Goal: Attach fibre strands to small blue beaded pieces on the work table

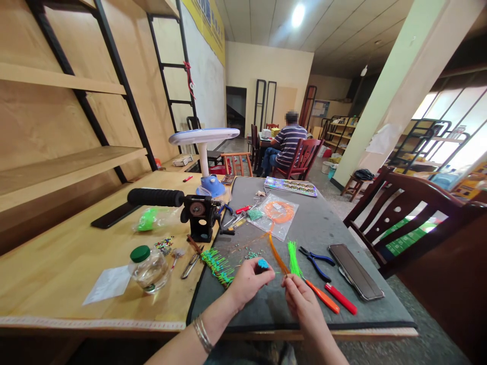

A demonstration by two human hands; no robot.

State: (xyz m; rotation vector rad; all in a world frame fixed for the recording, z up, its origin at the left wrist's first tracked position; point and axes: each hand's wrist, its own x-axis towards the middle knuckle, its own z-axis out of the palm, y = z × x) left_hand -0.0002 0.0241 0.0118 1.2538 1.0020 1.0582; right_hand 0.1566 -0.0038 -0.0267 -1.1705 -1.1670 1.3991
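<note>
Orange strands (278,254), running toward mat's (262,315) front edge: probably light, limp, slippery; best pinched near the end. Right hand (302,296): fingertips pinching them. Left hand (245,283): fingers curled round blue-topped piece (262,264).

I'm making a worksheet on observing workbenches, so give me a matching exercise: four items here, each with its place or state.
1. left hand
2. right hand
3. glass jar
4. pliers

A. stands on the wooden tabletop
B. pinches orange strands
C. lies on the gray mat
D. holds a blue-topped piece

Pairs: 1-D, 2-B, 3-A, 4-C
</note>
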